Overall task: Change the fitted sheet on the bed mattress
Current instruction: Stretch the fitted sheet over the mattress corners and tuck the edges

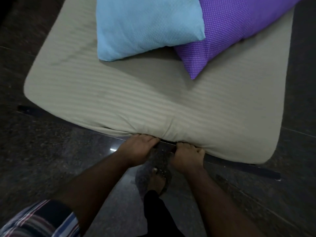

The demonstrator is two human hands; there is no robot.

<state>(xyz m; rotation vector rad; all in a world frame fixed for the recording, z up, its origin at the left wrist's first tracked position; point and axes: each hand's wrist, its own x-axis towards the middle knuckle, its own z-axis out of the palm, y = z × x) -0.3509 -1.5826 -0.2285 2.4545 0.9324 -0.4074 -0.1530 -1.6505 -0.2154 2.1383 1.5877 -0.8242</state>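
Both hands, left (136, 147) and right (186, 156), grip the near hem of the pale grey-green striped fitted sheet (106, 98), fingers curled under the mattress edge, probably tucking or freeing it; two pillows rest beyond.

Single head-worn view looks steeply down, close over the mattress (119, 103) edge.

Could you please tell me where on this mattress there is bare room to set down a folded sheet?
The widest bare stretch of the striped sheet runs from the two pillows to the near edge, where the left hand and right hand grip it. A narrower strip lies left of the blue pillow. The far right is crowded: the blue pillow overlaps the purple pillow.
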